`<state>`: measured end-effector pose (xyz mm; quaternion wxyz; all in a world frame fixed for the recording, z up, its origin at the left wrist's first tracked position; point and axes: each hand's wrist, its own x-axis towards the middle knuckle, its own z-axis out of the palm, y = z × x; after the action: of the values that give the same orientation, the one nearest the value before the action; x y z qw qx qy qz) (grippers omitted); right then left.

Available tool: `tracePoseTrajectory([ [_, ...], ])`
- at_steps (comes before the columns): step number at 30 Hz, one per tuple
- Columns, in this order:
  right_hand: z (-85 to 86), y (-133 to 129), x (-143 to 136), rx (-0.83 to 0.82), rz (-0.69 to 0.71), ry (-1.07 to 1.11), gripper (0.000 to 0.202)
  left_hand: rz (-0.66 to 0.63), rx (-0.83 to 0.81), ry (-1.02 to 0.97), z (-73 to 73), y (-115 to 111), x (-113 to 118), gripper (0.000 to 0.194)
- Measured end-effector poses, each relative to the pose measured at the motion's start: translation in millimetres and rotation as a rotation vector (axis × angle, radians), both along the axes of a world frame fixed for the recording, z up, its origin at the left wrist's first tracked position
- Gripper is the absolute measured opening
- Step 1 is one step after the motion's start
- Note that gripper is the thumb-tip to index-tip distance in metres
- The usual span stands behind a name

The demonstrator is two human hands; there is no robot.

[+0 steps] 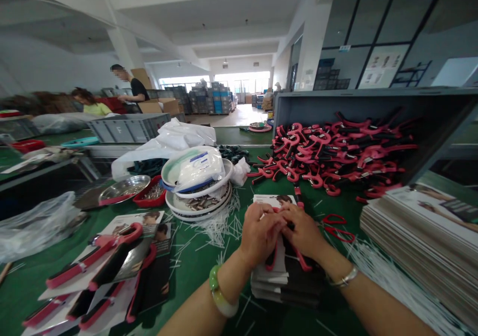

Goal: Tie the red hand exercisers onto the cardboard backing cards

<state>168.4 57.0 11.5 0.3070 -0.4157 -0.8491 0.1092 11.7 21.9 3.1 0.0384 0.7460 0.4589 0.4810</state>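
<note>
My left hand point(262, 231) and my right hand point(303, 229) meet fingertip to fingertip, both closed in a pinch; what lies between the fingers is hidden. Beneath them a pink-and-black plier-like tool point(304, 262) rests on a printed card point(261, 198), partly covered by the hands. That card tops a stack of cards point(271, 279). Red-handled scissors point(339, 229) lie just right of my right hand. Thin white plastic ties point(220, 226) are scattered to the left, with a bundle of more ties point(392, 281) at the right.
Several carded tools point(108, 256) are piled at left. A grey crate point(373, 93) on its side spills pink-and-black tools point(321, 152). A tall card stack point(414, 246) stands right. Stacked bowls point(199, 209), a red tray point(149, 196) and a metal dish point(125, 189) sit left of centre. Two people work far left.
</note>
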Motion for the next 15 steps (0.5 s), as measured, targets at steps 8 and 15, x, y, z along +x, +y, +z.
tracePoseTrajectory([
  [8, 2.0, -11.7, 7.1, 0.124, 0.098, -0.113, 0.020, 0.169, -0.476, 0.025, -7.1, -8.0, 0.7, 0.024],
  [15, 18.9, -30.8, 3.2, 0.113, 0.075, -0.489, 0.023, 0.209, -0.499, 0.000, -5.1, -5.1, 2.5, 0.022],
])
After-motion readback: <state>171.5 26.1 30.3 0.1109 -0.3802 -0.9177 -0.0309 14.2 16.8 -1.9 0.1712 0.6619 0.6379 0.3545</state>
